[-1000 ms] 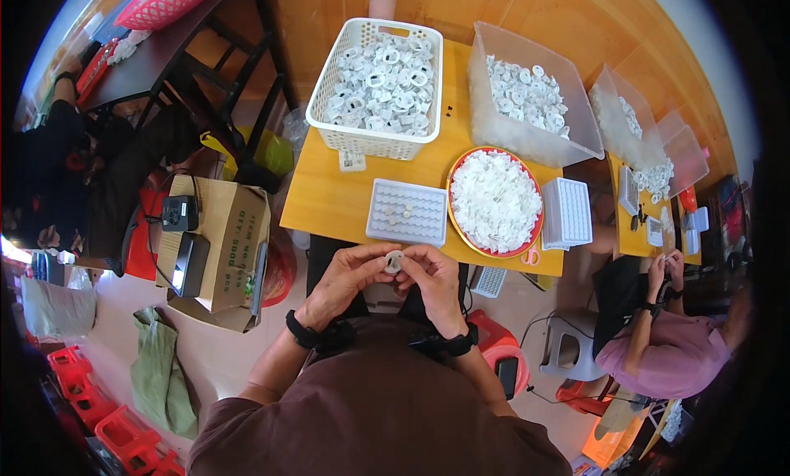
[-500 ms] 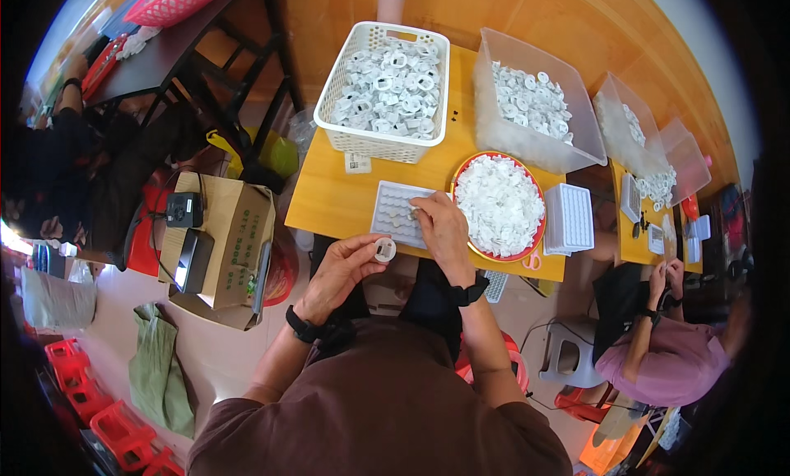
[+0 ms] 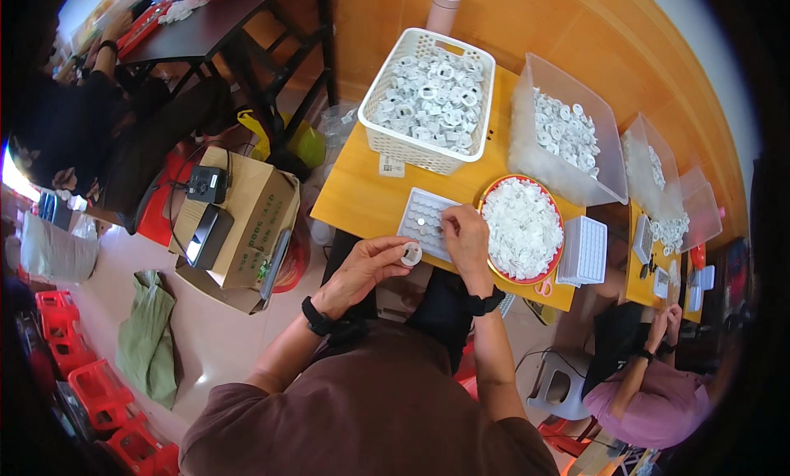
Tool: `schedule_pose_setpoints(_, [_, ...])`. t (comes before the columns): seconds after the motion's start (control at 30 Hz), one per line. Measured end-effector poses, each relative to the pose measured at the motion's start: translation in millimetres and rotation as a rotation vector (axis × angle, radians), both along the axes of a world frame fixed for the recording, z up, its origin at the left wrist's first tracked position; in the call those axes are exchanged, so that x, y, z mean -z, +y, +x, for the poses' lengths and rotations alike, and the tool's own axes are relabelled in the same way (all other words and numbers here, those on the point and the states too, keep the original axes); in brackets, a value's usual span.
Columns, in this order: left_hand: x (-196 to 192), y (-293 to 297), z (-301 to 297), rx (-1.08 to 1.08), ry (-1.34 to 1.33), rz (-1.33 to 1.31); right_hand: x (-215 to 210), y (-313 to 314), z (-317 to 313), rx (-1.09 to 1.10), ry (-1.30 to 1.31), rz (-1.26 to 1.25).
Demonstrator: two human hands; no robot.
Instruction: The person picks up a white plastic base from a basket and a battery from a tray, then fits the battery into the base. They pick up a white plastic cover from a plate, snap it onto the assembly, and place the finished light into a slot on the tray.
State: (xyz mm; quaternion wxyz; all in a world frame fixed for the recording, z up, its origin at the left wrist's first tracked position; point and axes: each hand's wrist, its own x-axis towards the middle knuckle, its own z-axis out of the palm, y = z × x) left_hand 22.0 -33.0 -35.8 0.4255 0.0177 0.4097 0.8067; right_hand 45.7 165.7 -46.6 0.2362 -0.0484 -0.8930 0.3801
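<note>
My left hand (image 3: 368,263) holds a small white round part (image 3: 411,254) near the front edge of the yellow table (image 3: 354,198). My right hand (image 3: 465,233) rests over the right side of a white grid tray (image 3: 421,218), fingertips pressed to its cells; whether it pinches something is hidden. Just to its right, a red-rimmed round dish (image 3: 524,227) is heaped with small white parts.
A white basket (image 3: 430,99) and a clear bin (image 3: 563,132) of white parts stand at the back. A stack of grid trays (image 3: 583,250) lies right of the dish. A cardboard box (image 3: 245,227) sits left of the table. Another person (image 3: 646,377) works at right.
My hands were together in front of me; the right hand has since reached forward onto the grid tray. The left hand stays back with the round part.
</note>
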Motion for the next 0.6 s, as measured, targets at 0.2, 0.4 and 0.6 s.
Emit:
schedule_pose_setpoints(0.2, [1,-4,-4,-0.03,-0.011,0.019,-44,-28,22,-0.021,0.021,-0.304])
schedule_pose_setpoints(0.4, [-3,2,-4,-0.006,0.001,0.01,-46,-54,38,-0.071,0.09,-0.363])
schedule_pose_setpoints(0.6, [-12,6,-1,-0.026,0.046,0.004,-35,-56,40,-0.044,0.192,-0.112])
